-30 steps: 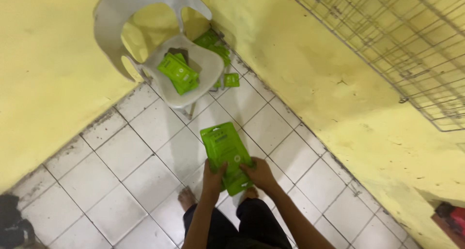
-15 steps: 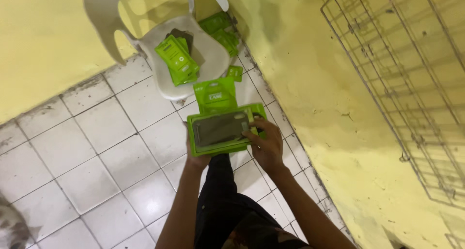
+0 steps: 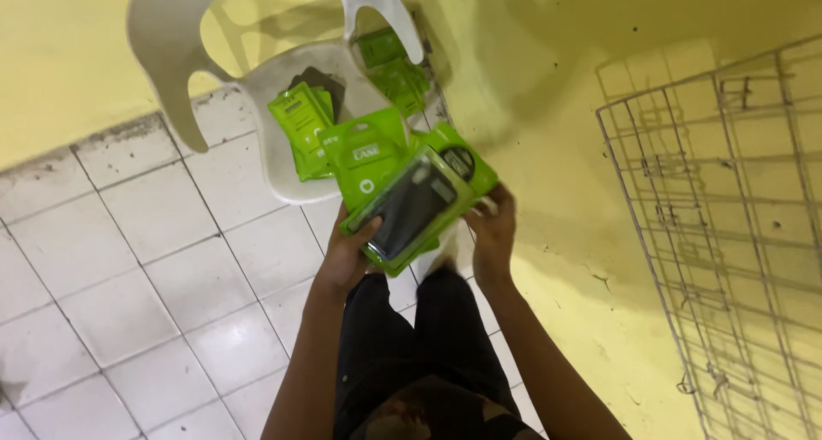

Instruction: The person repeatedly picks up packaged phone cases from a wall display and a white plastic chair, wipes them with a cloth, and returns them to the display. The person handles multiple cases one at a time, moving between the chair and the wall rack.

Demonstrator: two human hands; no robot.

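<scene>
From the head camera: you've got a white plastic chair (image 3: 282, 162) right in front of you on the white tiled floor (image 3: 128, 269), backed against the yellow wall (image 3: 548, 89). A wire grid rack (image 3: 728, 234) leans against that wall off to your right.

The chair seat works like a tray here: a few green packs (image 3: 300, 123) are piled on it with something dark tucked behind them, and more green packs (image 3: 390, 63) lie on the floor behind the chair, by the wall.

Your left hand (image 3: 347, 256) and right hand (image 3: 492, 230) are both clamped on a bright green phone-case package (image 3: 415, 205) with a dark clear window, held tilted above the seat's front edge. A second green pack (image 3: 364, 153) with a hang tab sits just behind it, touching.
</scene>
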